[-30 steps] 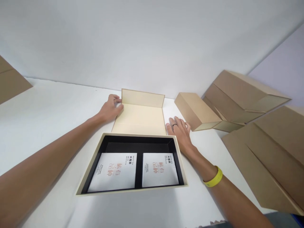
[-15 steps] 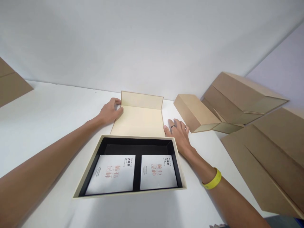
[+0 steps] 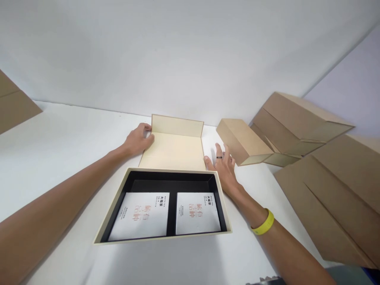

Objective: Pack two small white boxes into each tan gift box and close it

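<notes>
An open gift box [image 3: 228,232] with a cream rim and black inside lies in front of me. Two white tea packets, a left one [image 3: 139,217] and a right one [image 3: 197,213], sit side by side in it, with printed characters on top. Its cream lid [image 3: 175,150] is folded back flat toward the wall, and the end flap [image 3: 178,126] stands up. My left hand [image 3: 138,139] grips the lid's left edge near the flap, thumb on the inner face. By the lid's right edge my right hand [image 3: 223,164] rests, fingers apart and holding nothing.
Brown cardboard boxes stand at the right: a smaller one [image 3: 246,140] near the wall, one behind it [image 3: 305,118] and a large one [image 3: 332,198] nearer me. Another brown box [image 3: 18,107] is at the far left. A white wall [image 3: 178,59] closes off the table's back.
My right hand's fingers have lifted and shifted slightly while its thumb stays by the lid's edge. My left hand and the packets have hardly moved.
</notes>
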{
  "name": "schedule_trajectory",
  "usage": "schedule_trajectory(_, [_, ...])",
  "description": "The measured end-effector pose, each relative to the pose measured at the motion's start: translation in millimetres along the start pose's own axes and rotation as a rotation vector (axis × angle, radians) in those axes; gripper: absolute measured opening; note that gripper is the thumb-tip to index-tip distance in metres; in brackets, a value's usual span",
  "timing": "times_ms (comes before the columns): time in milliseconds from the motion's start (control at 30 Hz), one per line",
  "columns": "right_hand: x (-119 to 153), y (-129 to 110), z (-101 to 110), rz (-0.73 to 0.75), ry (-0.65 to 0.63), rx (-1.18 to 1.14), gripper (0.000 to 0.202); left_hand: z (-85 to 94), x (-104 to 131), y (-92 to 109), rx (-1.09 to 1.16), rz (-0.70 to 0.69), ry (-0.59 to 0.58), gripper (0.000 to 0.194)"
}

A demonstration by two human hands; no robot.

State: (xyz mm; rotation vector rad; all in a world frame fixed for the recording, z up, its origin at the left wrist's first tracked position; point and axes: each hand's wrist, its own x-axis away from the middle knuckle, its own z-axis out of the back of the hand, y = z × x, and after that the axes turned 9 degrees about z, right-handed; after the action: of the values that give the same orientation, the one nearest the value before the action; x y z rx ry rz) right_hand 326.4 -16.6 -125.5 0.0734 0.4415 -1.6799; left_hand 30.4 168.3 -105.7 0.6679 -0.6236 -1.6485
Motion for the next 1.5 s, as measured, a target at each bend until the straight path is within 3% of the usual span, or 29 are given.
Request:
schedule_trajectory(233, [0, 0, 2, 0.065, -0.019, 0.045, 0.045, -0.1, 3, 1, 0.106, -0.023, 0.029, 0.048])
schedule_trajectory(400, [-4, 3, -8, 0.025, 0.055, 0.042, 0.046, 1.1, -4, -1, 0.215, -0.098, 0.038, 0.058])
schedule_trajectory(567, [-7, 0, -19, -0.043, 0.138, 0.032, 0.049, 6.4, -8, -9, 0.261, -0.195, 0.031, 0.035])
schedule_trajectory(833, [-9, -3, -25, -0.105, 0.218, 0.009, 0.041, 29.8, 19, -5, 0.241, -0.369, 0.209, 0.02])
schedule_trajectory(1033, [-8, -2, -25, -0.134, 0.234, -0.026, 0.039, 49.2, 42, -2, 0.2, -0.492, 0.266, 0.02])
schedule_trajectory(1500, [1, 9, -18, -0.126, 0.229, -0.124, 0.042, 39.0, 33, -11, 0.203, -0.469, 0.28, 0.018])
